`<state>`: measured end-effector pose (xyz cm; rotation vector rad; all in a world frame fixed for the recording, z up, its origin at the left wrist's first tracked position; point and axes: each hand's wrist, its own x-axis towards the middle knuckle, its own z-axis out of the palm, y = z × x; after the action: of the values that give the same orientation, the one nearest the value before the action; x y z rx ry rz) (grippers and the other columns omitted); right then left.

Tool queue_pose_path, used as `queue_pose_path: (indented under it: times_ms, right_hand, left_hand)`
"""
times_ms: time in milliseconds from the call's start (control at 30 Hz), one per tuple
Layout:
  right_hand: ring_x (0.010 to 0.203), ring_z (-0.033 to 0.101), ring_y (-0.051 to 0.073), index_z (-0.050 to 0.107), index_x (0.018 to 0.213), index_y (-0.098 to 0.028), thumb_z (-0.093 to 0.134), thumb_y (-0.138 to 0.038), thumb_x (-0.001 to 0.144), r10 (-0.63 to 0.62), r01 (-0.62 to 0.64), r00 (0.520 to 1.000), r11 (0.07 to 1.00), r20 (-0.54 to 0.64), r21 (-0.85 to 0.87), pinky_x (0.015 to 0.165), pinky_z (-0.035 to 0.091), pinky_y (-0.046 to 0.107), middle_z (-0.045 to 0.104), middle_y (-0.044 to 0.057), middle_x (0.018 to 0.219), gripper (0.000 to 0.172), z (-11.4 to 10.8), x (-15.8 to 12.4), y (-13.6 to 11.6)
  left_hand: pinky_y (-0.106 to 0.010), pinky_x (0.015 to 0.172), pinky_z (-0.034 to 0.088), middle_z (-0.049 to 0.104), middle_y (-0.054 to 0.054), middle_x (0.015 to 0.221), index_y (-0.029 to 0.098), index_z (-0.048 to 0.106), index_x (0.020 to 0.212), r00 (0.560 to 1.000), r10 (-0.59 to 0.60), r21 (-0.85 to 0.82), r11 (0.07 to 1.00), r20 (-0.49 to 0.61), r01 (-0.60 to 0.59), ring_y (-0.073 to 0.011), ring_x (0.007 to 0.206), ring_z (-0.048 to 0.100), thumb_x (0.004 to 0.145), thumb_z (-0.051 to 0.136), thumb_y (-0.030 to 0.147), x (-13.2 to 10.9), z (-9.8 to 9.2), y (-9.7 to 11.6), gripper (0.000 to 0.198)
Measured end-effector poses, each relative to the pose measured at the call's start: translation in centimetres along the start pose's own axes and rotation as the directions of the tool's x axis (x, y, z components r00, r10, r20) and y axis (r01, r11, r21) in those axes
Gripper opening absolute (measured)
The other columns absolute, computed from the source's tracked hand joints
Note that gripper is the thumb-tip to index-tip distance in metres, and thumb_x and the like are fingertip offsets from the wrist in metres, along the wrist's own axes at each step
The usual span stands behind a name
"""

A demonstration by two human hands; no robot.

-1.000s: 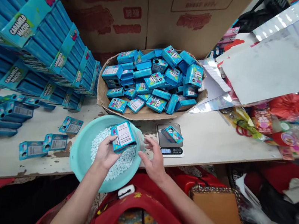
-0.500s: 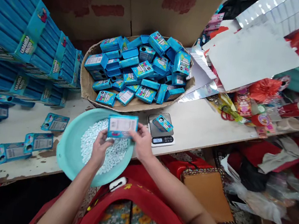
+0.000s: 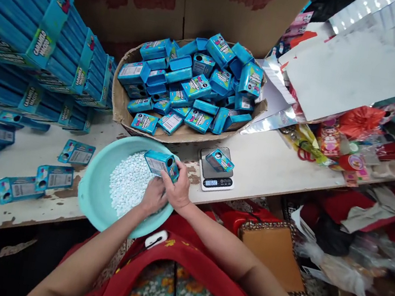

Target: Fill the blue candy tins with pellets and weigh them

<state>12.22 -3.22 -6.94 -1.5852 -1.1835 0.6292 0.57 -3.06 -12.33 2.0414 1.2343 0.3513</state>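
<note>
Your right hand and left hand together pinch a blue box over the teal basin at the tabletop's near edge.

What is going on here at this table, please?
A person holds a small blue box in both hands, left hand and right hand, just above a teal basin of white tablets at the edge of the table. A second blue box lies on a digital scale to the right. Behind, a cardboard tray is heaped with more such boxes, and flat blue cartons are stacked at the left.
</note>
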Motion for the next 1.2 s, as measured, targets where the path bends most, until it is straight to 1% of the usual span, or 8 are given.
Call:
queue_pose_path:
  times_ms: [100, 200, 333, 467, 567, 733, 933, 1200]
  right_hand:
    - [0.103, 0.058, 0.023, 0.048, 0.118, -0.017, 0.058, -0.04, 0.085, -0.086, 0.088, 0.996, 0.994, 0.021, -0.07, 0.09, 0.048, 0.04, 0.06, 0.013, 0.108, 0.042, 0.0, 0.1, 0.0]
    - [0.1, 0.059, 0.024, 0.05, 0.114, -0.017, 0.064, -0.04, 0.081, -0.085, 0.085, 0.996, 0.993, 0.007, -0.077, 0.088, 0.049, 0.04, 0.061, 0.012, 0.106, 0.043, 0.0, 0.0, -0.1]
    - [0.088, 0.062, 0.021, 0.055, 0.103, -0.02, 0.072, -0.042, 0.073, -0.045, 0.047, 0.996, 0.999, 0.083, -0.024, 0.081, 0.05, 0.036, 0.063, 0.006, 0.096, 0.04, -0.4, -0.1, -0.8]
    - [0.091, 0.06, 0.022, 0.057, 0.101, -0.021, 0.071, -0.038, 0.075, -0.147, 0.17, 0.953, 0.983, 0.266, -0.066, 0.083, 0.047, 0.036, 0.063, 0.005, 0.095, 0.034, -1.0, -0.1, -2.0]
    - [0.094, 0.057, 0.024, 0.058, 0.102, -0.021, 0.071, -0.031, 0.075, -0.188, 0.268, 0.881, 0.954, 0.433, -0.131, 0.082, 0.046, 0.037, 0.062, 0.006, 0.096, 0.031, -0.8, -0.4, -2.6]
    - [0.092, 0.056, 0.025, 0.06, 0.099, -0.021, 0.072, -0.024, 0.072, -0.149, 0.315, 0.791, 0.931, 0.594, -0.186, 0.08, 0.045, 0.036, 0.062, 0.006, 0.094, 0.03, 0.5, -1.3, -3.3]
    - [0.09, 0.056, 0.024, 0.059, 0.098, -0.021, 0.075, -0.026, 0.071, -0.175, 0.318, 0.779, 0.938, 0.602, -0.139, 0.078, 0.045, 0.036, 0.061, 0.006, 0.092, 0.032, 0.6, -1.6, -5.1]
    - [0.091, 0.058, 0.024, 0.061, 0.098, -0.022, 0.078, -0.03, 0.069, -0.156, 0.284, 0.806, 0.949, 0.571, -0.141, 0.078, 0.043, 0.036, 0.062, 0.004, 0.092, 0.034, -0.2, -0.8, -6.1]
  left_hand:
    - [-0.041, 0.086, 0.043, 0.062, -0.012, 0.1, 0.019, 0.066, 0.1, 0.976, 0.082, 0.259, 0.956, 0.202, -0.134, -0.0262, 0.097, 0.055, 0.088, 0.038, 0.04, -3.2, -1.8, -0.3, 0.037]
    - [-0.036, 0.079, 0.044, 0.061, -0.009, 0.091, 0.021, 0.066, 0.091, 0.97, -0.065, 0.308, 0.951, 0.236, -0.011, -0.0235, 0.088, 0.056, 0.086, 0.043, 0.043, -5.1, -3.8, -0.9, 0.032]
    - [-0.031, 0.071, 0.043, 0.058, -0.003, 0.068, 0.019, 0.063, 0.066, 0.926, -0.376, -0.193, 0.91, -0.015, 0.367, -0.0193, 0.071, 0.057, 0.068, 0.064, 0.038, -5.2, -5.9, -2.4, 0.019]
    - [-0.026, 0.052, 0.039, 0.051, 0.001, 0.055, 0.019, 0.058, 0.067, 0.821, -0.554, -0.468, 0.767, -0.137, 0.439, -0.0139, 0.05, 0.049, 0.075, 0.054, 0.046, -4.4, -7.9, -2.7, 0.029]
    - [-0.023, 0.042, 0.034, 0.051, 0.002, 0.057, 0.019, 0.053, 0.073, 0.765, -0.615, -0.727, 0.612, -0.192, 0.31, -0.0111, 0.043, 0.045, 0.079, 0.045, 0.049, -4.0, -9.6, -0.8, 0.031]
    - [-0.024, 0.052, 0.046, 0.05, 0.002, 0.055, 0.018, 0.049, 0.066, 0.709, -0.668, -0.974, 0.127, -0.225, -0.19, -0.0116, 0.051, 0.053, 0.071, 0.055, 0.038, -3.0, -11.4, 2.9, 0.022]
    - [-0.024, 0.055, 0.048, 0.052, 0.002, 0.06, 0.017, 0.049, 0.066, 0.621, -0.731, -0.954, 0.144, -0.281, -0.262, -0.0098, 0.053, 0.054, 0.074, 0.06, 0.037, -2.6, -11.6, 4.2, 0.024]
    - [-0.022, 0.05, 0.044, 0.048, 0.004, 0.055, 0.017, 0.048, 0.062, 0.619, -0.709, -0.941, 0.234, -0.338, -0.245, -0.0088, 0.048, 0.051, 0.076, 0.063, 0.035, -1.9, -11.7, 5.7, 0.027]
